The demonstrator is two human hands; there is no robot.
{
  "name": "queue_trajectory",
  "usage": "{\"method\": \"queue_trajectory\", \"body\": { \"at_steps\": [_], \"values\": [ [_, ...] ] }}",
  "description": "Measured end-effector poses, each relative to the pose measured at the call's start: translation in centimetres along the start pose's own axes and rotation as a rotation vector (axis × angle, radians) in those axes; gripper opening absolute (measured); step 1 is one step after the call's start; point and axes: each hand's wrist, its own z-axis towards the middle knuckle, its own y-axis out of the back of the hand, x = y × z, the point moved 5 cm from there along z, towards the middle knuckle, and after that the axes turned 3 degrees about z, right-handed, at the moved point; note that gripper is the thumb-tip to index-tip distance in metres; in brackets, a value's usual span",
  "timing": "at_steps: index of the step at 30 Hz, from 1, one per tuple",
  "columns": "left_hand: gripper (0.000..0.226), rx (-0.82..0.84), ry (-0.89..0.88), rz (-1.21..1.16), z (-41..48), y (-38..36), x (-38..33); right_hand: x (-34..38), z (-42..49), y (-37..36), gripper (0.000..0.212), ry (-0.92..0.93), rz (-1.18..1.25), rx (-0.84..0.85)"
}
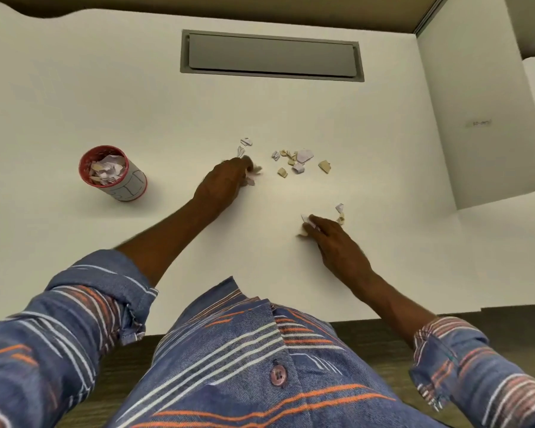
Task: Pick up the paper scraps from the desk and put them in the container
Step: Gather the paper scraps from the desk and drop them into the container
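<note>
Both hands gather torn paper bits on the white tabletop [105, 97].
The left hand [226, 182] and right hand [329, 234] each pinch small white-and-tan paper scraps [300, 160]; the red-rimmed cylindrical container [113, 173], part-filled, stands left, well apart.

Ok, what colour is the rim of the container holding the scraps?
Red: the container has a red rim and red base band around a white body, seen in the head view.

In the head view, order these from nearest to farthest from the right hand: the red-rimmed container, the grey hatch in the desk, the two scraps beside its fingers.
1. Two scraps, just right of the right hand.
2. Grey hatch, at the desk's far side.
3. Red-rimmed container, far left.
</note>
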Motion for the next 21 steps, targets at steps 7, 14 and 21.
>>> {"method": "queue_trajectory", "body": {
  "at_steps": [7, 14, 21],
  "values": [
    [0.086, 0.138, -0.093, 0.129, 1.9, -0.8, 0.1, 0.9, -0.4, 0.1, 0.049, -0.051, 0.042, -0.071],
    [0.066, 0.244, -0.157, 0.314, 3.0, -2.1, -2.5, 1.5, -0.3, -0.3, 0.033, -0.159, 0.049, -0.092],
    [0.026, 0.205, -0.217, 0.36, 3.1, -3.7, -3.8, 3.5, 0.6, -0.2, 0.048, -0.236, 0.073, -0.085]
  ]
}}
